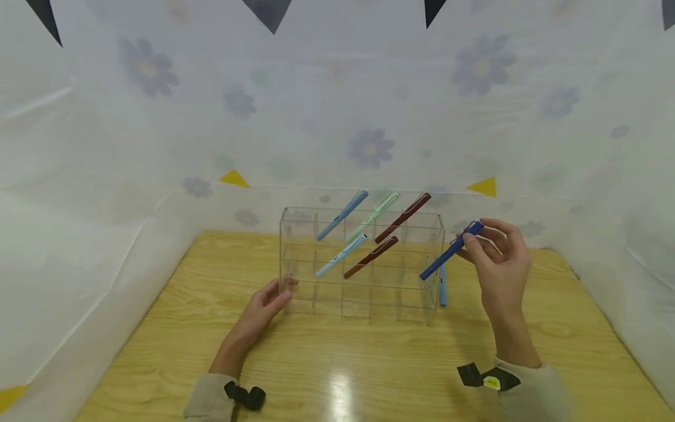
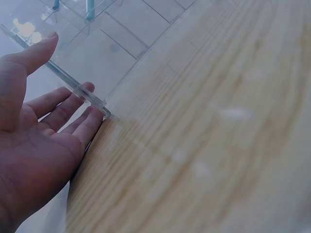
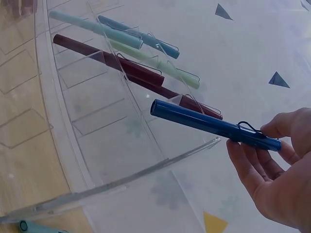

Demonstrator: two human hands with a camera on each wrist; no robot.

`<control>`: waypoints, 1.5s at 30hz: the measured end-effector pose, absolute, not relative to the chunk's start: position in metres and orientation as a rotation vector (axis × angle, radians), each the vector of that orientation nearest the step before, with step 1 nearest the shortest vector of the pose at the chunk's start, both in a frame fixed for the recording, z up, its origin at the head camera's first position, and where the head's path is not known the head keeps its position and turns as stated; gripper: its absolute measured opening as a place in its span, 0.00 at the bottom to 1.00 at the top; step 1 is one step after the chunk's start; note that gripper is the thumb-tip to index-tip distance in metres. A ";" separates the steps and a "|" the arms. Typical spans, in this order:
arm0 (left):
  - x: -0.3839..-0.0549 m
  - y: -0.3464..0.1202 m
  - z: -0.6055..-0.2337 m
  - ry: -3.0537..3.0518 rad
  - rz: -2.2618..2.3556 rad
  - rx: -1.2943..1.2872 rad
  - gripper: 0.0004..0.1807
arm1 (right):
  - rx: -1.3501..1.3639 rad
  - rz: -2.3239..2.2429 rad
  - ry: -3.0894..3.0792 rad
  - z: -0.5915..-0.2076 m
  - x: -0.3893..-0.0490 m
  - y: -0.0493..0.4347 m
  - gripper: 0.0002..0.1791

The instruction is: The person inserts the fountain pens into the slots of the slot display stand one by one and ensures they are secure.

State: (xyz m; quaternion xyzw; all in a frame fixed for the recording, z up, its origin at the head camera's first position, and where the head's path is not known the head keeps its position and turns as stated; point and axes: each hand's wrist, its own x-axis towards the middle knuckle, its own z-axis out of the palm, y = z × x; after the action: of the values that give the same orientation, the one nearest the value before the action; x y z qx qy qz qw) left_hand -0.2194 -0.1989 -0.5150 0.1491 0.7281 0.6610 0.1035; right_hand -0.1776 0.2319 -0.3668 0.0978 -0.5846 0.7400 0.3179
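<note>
A clear pen organizer (image 1: 364,285) with tiers of compartments stands on the table. At its right side my right hand (image 1: 501,258) pinches a dark blue pen (image 1: 450,252) by its clip end. The pen tilts, its lower end near the right end of the organizer; the right wrist view shows that end in the air. My left hand (image 1: 266,302) touches the organizer's left edge with fairly straight fingers (image 2: 58,114), thumb apart from them. In the top tier lean a blue pen (image 1: 343,215), a mint green pen (image 1: 374,215) and a dark red pen (image 1: 403,218). Below are a light blue pen (image 1: 341,255) and another dark red pen (image 1: 371,257).
A light blue pen (image 1: 443,287) lies on the wooden table (image 1: 316,363), just right of the organizer. White flowered sheeting (image 1: 316,105) encloses the back and sides of the table. Yellow triangles (image 1: 484,186) mark the back sheet.
</note>
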 end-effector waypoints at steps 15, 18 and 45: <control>-0.218 -0.200 -0.510 2.153 1.948 0.465 0.25 | 0.252 1.903 -1.507 -0.374 -0.195 0.199 0.19; -0.218 -0.200 -0.511 2.152 1.947 0.465 0.25 | 0.247 1.895 -1.495 -0.376 -0.197 0.196 0.18; -0.218 -0.199 -0.516 2.135 1.971 0.458 0.24 | 0.154 1.523 -1.961 -0.402 -0.202 0.170 0.14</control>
State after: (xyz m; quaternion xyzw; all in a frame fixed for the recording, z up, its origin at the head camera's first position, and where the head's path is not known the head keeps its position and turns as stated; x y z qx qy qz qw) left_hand -0.2180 -0.1993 -0.5159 0.1549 0.7222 0.6667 0.0998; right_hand -0.2023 0.1697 -0.4020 0.0588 -0.7465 0.5798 0.3213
